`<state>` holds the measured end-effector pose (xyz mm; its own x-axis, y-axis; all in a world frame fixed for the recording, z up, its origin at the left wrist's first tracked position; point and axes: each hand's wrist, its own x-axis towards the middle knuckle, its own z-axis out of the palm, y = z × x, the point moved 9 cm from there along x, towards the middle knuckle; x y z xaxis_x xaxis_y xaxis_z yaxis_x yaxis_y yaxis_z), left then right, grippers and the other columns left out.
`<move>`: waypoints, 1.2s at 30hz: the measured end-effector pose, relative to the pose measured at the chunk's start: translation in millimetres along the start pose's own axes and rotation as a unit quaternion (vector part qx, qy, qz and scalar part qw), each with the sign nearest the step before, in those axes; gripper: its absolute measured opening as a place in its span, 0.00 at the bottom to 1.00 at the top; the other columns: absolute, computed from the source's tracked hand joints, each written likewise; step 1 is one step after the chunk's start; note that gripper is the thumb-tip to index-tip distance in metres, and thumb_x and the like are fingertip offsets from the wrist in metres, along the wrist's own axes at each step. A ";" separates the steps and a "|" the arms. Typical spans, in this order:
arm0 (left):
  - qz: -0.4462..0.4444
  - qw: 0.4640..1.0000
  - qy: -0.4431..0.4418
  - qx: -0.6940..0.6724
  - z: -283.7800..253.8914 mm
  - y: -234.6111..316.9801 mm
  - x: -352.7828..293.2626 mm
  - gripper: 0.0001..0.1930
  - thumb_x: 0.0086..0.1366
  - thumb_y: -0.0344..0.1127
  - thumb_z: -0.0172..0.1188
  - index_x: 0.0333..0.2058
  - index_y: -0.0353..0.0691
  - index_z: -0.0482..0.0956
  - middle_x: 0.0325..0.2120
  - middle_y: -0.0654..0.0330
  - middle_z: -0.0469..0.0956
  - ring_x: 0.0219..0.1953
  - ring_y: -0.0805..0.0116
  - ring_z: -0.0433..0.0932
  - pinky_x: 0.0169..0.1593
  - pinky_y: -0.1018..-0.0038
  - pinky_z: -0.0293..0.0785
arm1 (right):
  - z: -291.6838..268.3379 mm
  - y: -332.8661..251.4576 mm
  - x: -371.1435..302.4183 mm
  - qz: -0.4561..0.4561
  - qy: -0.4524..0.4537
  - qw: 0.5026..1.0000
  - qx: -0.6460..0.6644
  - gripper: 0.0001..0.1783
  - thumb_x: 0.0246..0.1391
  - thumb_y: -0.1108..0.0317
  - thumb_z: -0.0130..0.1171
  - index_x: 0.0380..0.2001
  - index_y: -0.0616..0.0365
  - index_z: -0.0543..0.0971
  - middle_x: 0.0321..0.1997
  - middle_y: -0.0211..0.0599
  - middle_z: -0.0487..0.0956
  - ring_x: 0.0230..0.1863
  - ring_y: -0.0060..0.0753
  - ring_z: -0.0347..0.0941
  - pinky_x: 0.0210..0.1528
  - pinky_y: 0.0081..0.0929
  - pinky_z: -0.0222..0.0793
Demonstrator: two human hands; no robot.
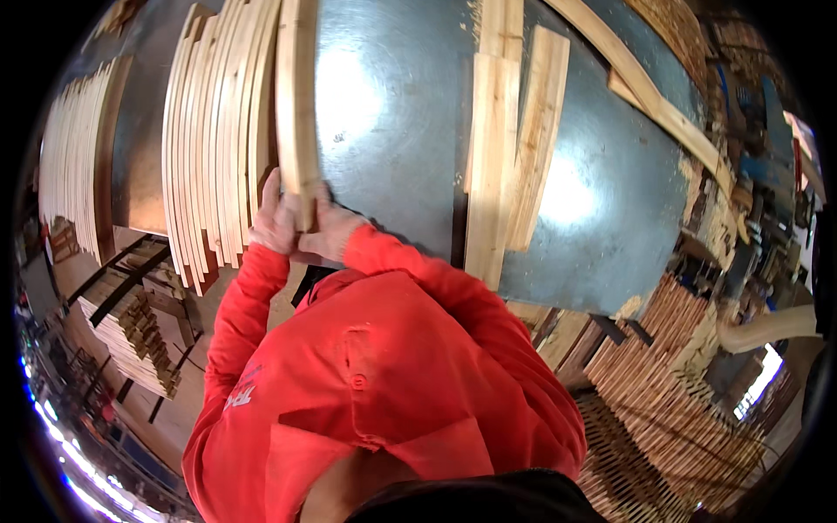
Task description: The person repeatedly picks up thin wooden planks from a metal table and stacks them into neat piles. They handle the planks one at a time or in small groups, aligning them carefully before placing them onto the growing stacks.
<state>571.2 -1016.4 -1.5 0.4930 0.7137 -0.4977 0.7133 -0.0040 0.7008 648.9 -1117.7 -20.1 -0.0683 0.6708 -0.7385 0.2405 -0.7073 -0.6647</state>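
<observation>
A long pale wooden board (297, 96) lies lengthwise on the grey metal tabletop (392, 166), its near end close to my body. At that end my left hand (275, 220) is closed against the left side of the board. My right hand (331, 230) closes on the right side, its thumb side against the wood. The undersides of both hands are hidden. Just left of the board stands a row of several narrow boards (212, 131) set side by side, their near ends uneven and jutting past the table edge.
Farther left is another row of boards (77, 148). Loose boards (494, 157) lie right of centre, with a long strip (649, 91) beyond them. Stacked wood stands below the table at left (126, 331) and right (671, 383). Sawdust (629, 305) lies at the right corner.
</observation>
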 end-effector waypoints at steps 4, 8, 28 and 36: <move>-0.084 0.953 0.057 0.285 -15.8 -9.5 -12.7 0.49 0.59 0.50 0.58 0.68 0.49 0.34 0.57 0.34 0.65 0.46 0.41 0.77 0.45 0.56 0.75 | -12.9 -28.7 -12.5 -0.150 -0.066 0.961 -0.222 0.37 0.51 0.46 0.54 0.56 0.65 0.68 0.49 0.53 0.76 0.49 0.51 0.73 0.52 0.40 0.68; 0.016 0.898 0.154 0.412 -44.2 4.5 -14.7 0.49 0.54 0.42 0.65 0.67 0.42 0.42 0.54 0.34 0.66 0.45 0.37 0.77 0.42 0.53 0.76 | -137.3 80.6 -112.9 0.005 0.488 0.851 -0.194 0.50 0.41 0.41 0.64 0.62 0.59 0.61 0.68 0.52 0.57 0.70 0.56 0.47 0.68 0.55 0.44; 0.136 0.869 0.150 0.451 -28.2 14.9 -8.1 0.49 0.50 0.54 0.62 0.65 0.33 0.51 0.65 0.38 0.50 0.69 0.39 0.43 0.67 0.41 0.30 | -129.4 -51.2 8.7 -0.137 0.328 0.873 -0.333 0.43 0.52 0.46 0.56 0.64 0.62 0.57 0.63 0.58 0.63 0.64 0.55 0.60 0.65 0.43 0.56; 0.337 0.931 0.079 0.119 5.6 122.1 -37.5 0.44 0.57 0.45 0.64 0.65 0.33 0.51 0.59 0.41 0.63 0.57 0.49 0.69 0.57 0.66 0.69 | -243.2 134.7 -101.5 0.224 0.477 0.847 -0.067 0.53 0.45 0.44 0.64 0.68 0.56 0.53 0.67 0.53 0.59 0.68 0.55 0.54 0.66 0.44 0.55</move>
<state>642.6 -1047.6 99.9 0.8022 0.5871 0.1089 0.3677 -0.6295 0.6845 923.7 -1226.8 -7.2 0.8569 0.2615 -0.4442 0.1472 -0.9500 -0.2753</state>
